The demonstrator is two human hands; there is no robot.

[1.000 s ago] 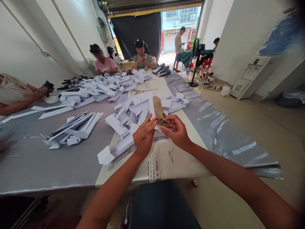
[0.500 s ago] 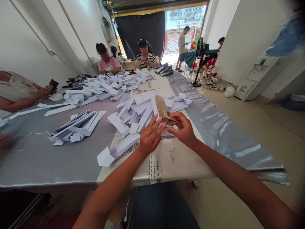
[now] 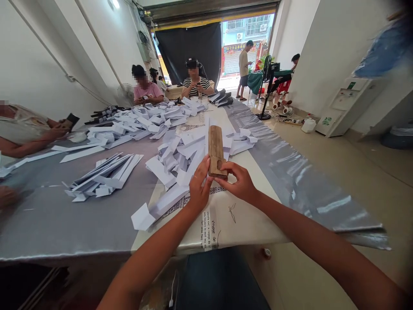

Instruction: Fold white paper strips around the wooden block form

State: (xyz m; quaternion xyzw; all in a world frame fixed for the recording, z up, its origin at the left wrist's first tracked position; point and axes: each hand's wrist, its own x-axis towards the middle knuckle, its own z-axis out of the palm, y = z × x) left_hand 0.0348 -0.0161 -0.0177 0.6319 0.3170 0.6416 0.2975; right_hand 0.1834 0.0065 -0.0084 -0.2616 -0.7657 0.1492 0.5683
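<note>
Grasping the wooden block (image 3: 216, 144) at its eight o'clock is the left hand (image 3: 199, 184); the right hand (image 3: 242, 184) grips its four o'clock corner; it points toward twelve above the counter (image 3: 106, 226), folded papers (image 3: 172, 157) at nine.

White wall (image 3: 35, 64) ran up the left side, a thin conduit crossing it; one lamp (image 3: 114, 4) was lit high up. Far end: broad doorway, a yellow strip along its top edge. Black curtain (image 3: 190, 49) covered much of it; strong daylight entered on the right, with a pale blue building (image 3: 229, 36) and barred windows outside. Far right: green cloth (image 3: 254, 82) over a table, black standing fan (image 3: 266, 71) in front, red stool (image 3: 284, 87) beside. Right wall (image 3: 332, 51) was white also, a water dispenser (image 3: 338, 107) near it. Floor (image 3: 338, 159) was beige and glossy. Nearest: large table (image 3: 97, 228), sheeted in shiny grey, a cream printed strip (image 3: 251, 230) laid lengthwise.
</note>
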